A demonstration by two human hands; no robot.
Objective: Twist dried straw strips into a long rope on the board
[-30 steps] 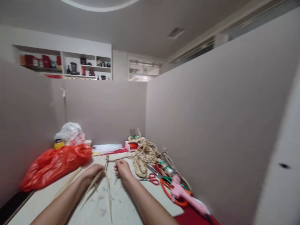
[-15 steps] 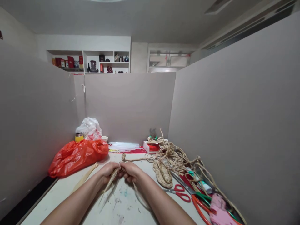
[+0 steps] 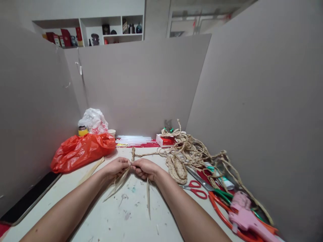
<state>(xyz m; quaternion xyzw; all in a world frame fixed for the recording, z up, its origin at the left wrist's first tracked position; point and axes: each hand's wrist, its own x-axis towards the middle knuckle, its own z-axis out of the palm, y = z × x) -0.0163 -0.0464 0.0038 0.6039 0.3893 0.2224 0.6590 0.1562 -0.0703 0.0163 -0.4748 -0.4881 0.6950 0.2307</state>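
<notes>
My left hand (image 3: 118,167) and my right hand (image 3: 145,168) meet fingertip to fingertip over the middle of the table. Both are closed in a pinch on a braided straw cord (image 3: 133,154), whose finished end stands up just beyond my fingers. Loose pale straw strands (image 3: 118,186) hang from under my left hand toward the table. Another straw strand (image 3: 148,200) trails down from my right hand. The exact crossing of the strands is hidden by my fingers. From the cord's far end a thin twisted length runs right to the heap of straw rope (image 3: 194,148).
At right lie a coiled rope bundle (image 3: 176,169), red-handled scissors (image 3: 195,189), larger shears (image 3: 202,179) and a pink glue gun (image 3: 248,215). A red plastic bag (image 3: 83,151) sits left, beside flat straw strips (image 3: 92,171). Clear sticks (image 3: 133,139) and grey partitions (image 3: 136,87) stand behind.
The view has tilted down, so the table sits higher in the picture. My hands stay together on the cord; the strand below my right hand now hangs straighter.
</notes>
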